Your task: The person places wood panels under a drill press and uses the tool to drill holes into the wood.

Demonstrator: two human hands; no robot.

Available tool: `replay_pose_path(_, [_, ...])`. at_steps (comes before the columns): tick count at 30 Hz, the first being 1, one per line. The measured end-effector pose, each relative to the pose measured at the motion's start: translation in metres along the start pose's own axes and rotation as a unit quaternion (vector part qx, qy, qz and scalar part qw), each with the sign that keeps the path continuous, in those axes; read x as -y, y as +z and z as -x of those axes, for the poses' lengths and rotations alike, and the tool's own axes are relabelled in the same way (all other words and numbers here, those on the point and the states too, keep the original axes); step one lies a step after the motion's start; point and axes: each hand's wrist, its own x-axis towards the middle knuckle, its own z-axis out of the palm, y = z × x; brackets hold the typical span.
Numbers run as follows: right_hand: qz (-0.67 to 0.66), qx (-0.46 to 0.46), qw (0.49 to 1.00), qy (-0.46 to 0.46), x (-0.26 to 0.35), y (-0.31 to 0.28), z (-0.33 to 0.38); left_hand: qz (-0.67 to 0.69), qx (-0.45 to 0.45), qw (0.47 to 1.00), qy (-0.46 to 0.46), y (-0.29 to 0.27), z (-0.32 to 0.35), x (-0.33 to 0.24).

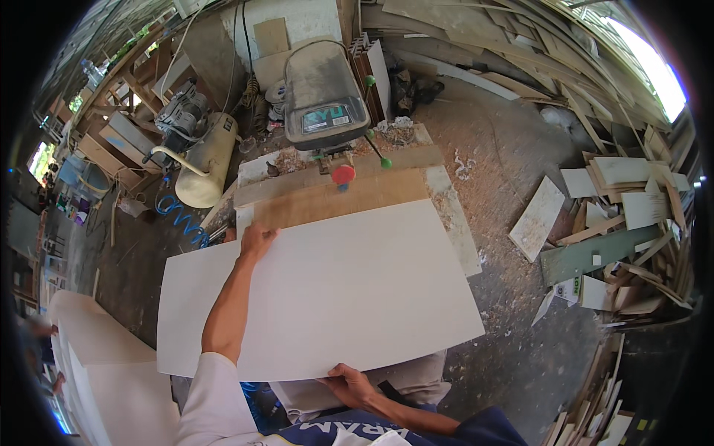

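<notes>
A large white board (357, 290) lies in front of me, its far edge against a wooden strip (335, 208) on the machine's table. At the board's far left edge my left hand (256, 244) is closed on it, its fingers partly hidden over the edge. My right hand (349, 385) grips the near edge, thumb on top and the other fingers mostly hidden underneath. Beyond the strip stands a drill press (325, 93) with a dusty dark housing and green-knobbed handles. A round red part (343, 175) sits below its head, just past the board.
A cream air compressor (207, 160) with a coiled blue hose (178, 219) stands at the left. Wood scraps (625, 223) pile up on the right, and shavings (465, 163) litter the floor. A white panel piece (119, 386) stands at the lower left, near another person's hand (56, 383).
</notes>
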Motion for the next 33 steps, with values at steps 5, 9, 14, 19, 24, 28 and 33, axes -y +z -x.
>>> replay_pose_path(5, [-0.019, 0.023, 0.999, -0.021, -0.004, 0.011, -0.015, -0.009, -0.007, 1.000, -0.001, -0.006, -0.011, -0.009])
replay_pose_path(9, [0.008, 0.024, 0.999, -0.040, -0.009, 0.008, -0.028, -0.013, -0.040, 0.998, -0.042, 0.002, -0.005, -0.020])
replay_pose_path(14, [0.008, 0.037, 0.999, -0.026, -0.011, -0.013, -0.044, -0.102, -0.063, 0.993, 0.000, -0.007, 0.006, -0.024])
replay_pose_path(19, [-0.005, 0.006, 1.000, -0.010, -0.016, -0.012, -0.048, -0.026, -0.178, 0.983, 0.016, -0.032, 0.039, -0.029])
replay_pose_path(24, [-0.011, -0.018, 1.000, -0.011, -0.019, -0.034, -0.059, 0.055, -0.384, 0.918, -0.083, -0.058, 0.176, -0.087])
replay_pose_path(28, [-0.042, 0.022, 0.999, 0.004, -0.022, -0.048, -0.070, 0.200, -0.491, 0.702, -0.476, -0.032, 0.281, -0.091])
replay_pose_path(33, [-0.032, -0.001, 0.999, 0.004, -0.010, -0.035, -0.076, 0.658, -0.309, 0.493, -0.478, 0.003, 0.332, -0.052])
